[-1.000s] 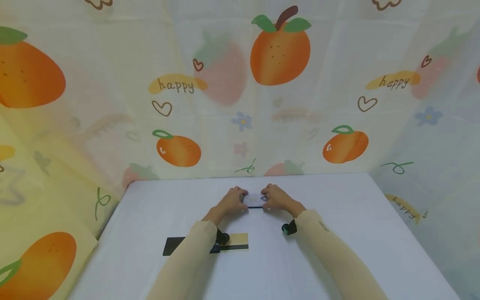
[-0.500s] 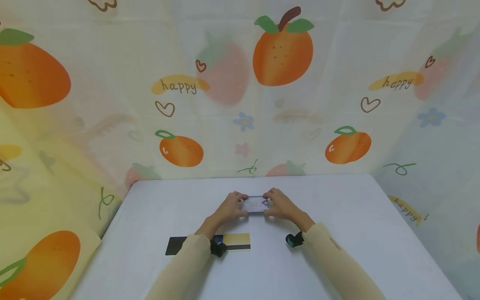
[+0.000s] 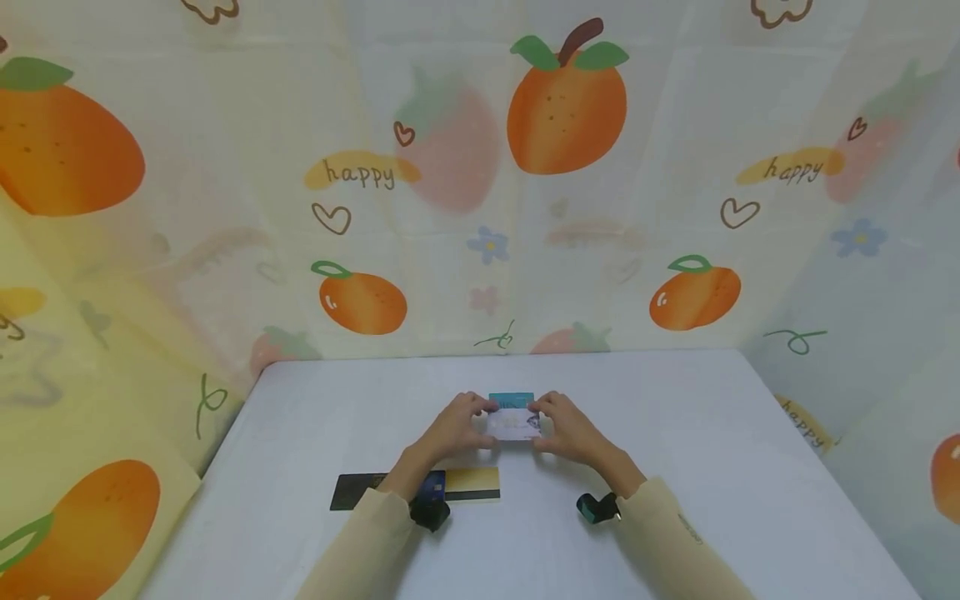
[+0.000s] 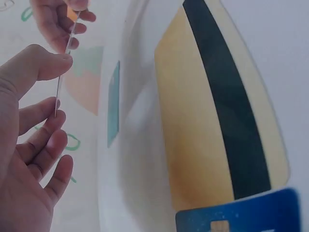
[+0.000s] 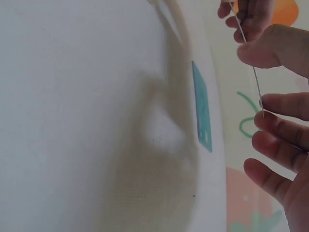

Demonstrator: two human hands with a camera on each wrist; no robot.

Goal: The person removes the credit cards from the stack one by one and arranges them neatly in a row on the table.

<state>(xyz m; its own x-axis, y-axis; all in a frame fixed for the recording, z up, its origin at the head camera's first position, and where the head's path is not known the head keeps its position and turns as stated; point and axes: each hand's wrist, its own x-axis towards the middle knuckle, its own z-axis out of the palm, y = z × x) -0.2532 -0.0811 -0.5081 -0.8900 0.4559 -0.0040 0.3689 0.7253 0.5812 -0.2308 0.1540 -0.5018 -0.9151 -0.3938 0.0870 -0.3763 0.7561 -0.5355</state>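
Both hands hold a thin white card (image 3: 513,424) with a small dark figure printed near its right end, raised above the table. My left hand (image 3: 456,427) pinches its left end between thumb and fingers, and my right hand (image 3: 572,428) pinches the right end the same way. Edge-on, the white card (image 4: 61,89) looks like a thin line in the left wrist view. Flat on the table just beyond it lies a teal card (image 3: 512,399), partly covered by the white one in the head view; the teal card (image 5: 202,106) shows separately in the right wrist view.
Nearer on the white table (image 3: 675,467) a row of cards lies left of centre: a black card (image 3: 352,492), a blue card (image 3: 435,483) with a chip, and a gold card (image 3: 472,483) with a dark stripe. A fruit-print cloth (image 3: 570,292) hangs behind.
Both hands have drawn back toward me with the white card, which now sits nearer in view. The teal card behind it has come into sight.
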